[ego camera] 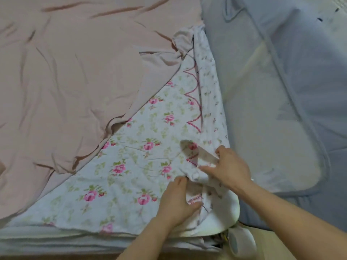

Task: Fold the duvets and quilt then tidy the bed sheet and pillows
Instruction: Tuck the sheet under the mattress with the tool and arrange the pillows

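Floral cotton sheet [135,147], white with pink roses and green sprigs, spread flat across near-centre of bed, triangular patch showing. Pink zigzag-stitched hem [193,102] runs along its right edge, bunched and rolled near the corner. Plain dusty-pink duvet [65,76] covers left and far side, crumpled, overlapping the floral cloth. Grey-blue quilted cover [281,91] lies right, just beside the hem. Left hand [175,201] pinching a fold of hem at near corner, thumb over cloth. Right hand [230,168] gripping the rolled white edge just beyond, fingers curled round it. Hands close together, both clamped on same hem. Roll of clear tape [242,241] at near edge, below bed corner.

Handling guess: thin, light, very limp; no stiffness, will sag and wrinkle wherever unsupported. Slightly grippy weave, unlikely to slip. Best hold probably at stitched hem and corner, thicker and firmer than open field. Pinch at two spread points along edge likely needed to pull flat. Overlapping pink duvet may drag on it.
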`<state>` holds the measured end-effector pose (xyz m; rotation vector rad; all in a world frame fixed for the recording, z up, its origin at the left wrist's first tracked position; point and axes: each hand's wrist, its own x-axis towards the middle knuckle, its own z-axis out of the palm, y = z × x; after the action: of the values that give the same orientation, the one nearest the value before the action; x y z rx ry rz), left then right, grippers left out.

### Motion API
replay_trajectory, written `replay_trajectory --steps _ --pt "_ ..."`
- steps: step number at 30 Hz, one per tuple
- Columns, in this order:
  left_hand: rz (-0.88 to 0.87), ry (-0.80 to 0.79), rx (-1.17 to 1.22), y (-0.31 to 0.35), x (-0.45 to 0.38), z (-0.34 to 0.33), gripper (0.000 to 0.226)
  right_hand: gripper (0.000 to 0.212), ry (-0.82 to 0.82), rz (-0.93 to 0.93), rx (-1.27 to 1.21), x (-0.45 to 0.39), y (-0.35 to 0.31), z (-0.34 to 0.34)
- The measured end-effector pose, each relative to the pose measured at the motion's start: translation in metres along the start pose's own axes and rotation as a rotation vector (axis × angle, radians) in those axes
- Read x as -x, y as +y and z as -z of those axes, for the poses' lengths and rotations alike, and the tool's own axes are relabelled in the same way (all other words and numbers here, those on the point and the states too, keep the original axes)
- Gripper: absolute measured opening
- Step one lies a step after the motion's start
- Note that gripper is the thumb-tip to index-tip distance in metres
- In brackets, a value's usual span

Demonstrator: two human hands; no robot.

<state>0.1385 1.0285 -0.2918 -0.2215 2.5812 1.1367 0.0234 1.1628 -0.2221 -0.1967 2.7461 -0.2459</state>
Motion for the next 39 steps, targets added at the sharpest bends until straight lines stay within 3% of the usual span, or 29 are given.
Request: replay_trajectory --steps 2,6,8,10,11,13,16,18,20,22,28,31,36,39 --pt "-0.016 -0.092 -0.009 -0.002 -0.005 -0.021 0.075 0.053 -0.046 0.042 0.071 0.004 0.008 -0.014" --pt "-0.064 -0.108 0.286 0.03 -0.014 -0.056 0.096 0.04 0.138 0.063 0.218 0.009 0.035 -0.019" --pt "-0.038 -0.299 0.301 0.052 -0.009 -0.068 0.092 0.041 0.217 0.062 0.351 0.023 0.05 -0.011" --pt "-0.136 -0.549 0.081 0.068 -0.006 -0.069 0.064 0.036 0.321 0.064 0.37 0.038 0.059 -0.003" --pt "-0.205 -0.646 -0.045 0.076 -0.005 -0.066 0.051 0.034 0.303 0.064 0.325 0.043 0.062 0.002" --pt "-0.259 -0.644 -0.123 0.085 -0.004 -0.062 0.044 0.041 0.164 0.077 0.203 0.052 0.065 0.004" --pt "-0.158 -0.333 -0.111 0.085 -0.005 -0.06 0.041 0.059 -0.025 -0.02 0.004 0.061 0.066 -0.007" --pt "-0.101 -0.179 -0.202 0.068 -0.009 -0.06 0.035 0.055 -0.013 -0.131 -0.08 0.064 0.067 -0.018" --pt "-0.134 -0.121 -0.336 0.047 -0.011 -0.061 0.037 0.048 -0.021 -0.174 -0.085 0.07 0.068 -0.023" --pt "-0.194 -0.157 -0.436 0.035 -0.01 -0.062 0.043 0.038 -0.074 -0.193 -0.064 0.081 0.072 -0.022" --pt "-0.227 -0.537 -0.648 0.057 -0.001 -0.066 0.048 0.033 -0.254 -0.417 -0.156 0.092 0.086 -0.027" --pt "-0.184 -0.643 -0.724 0.064 -0.013 -0.071 0.045 0.008 -0.395 -0.349 -0.119 0.062 0.079 -0.035" --pt "-0.119 -0.737 -0.677 0.064 -0.028 -0.073 0.044 0.019 -0.458 -0.218 -0.045 0.032 0.064 -0.047" --pt "-0.113 -0.765 -0.666 0.065 -0.028 -0.071 0.046 0.026 -0.556 -0.251 0.047 0.043 0.07 -0.038"
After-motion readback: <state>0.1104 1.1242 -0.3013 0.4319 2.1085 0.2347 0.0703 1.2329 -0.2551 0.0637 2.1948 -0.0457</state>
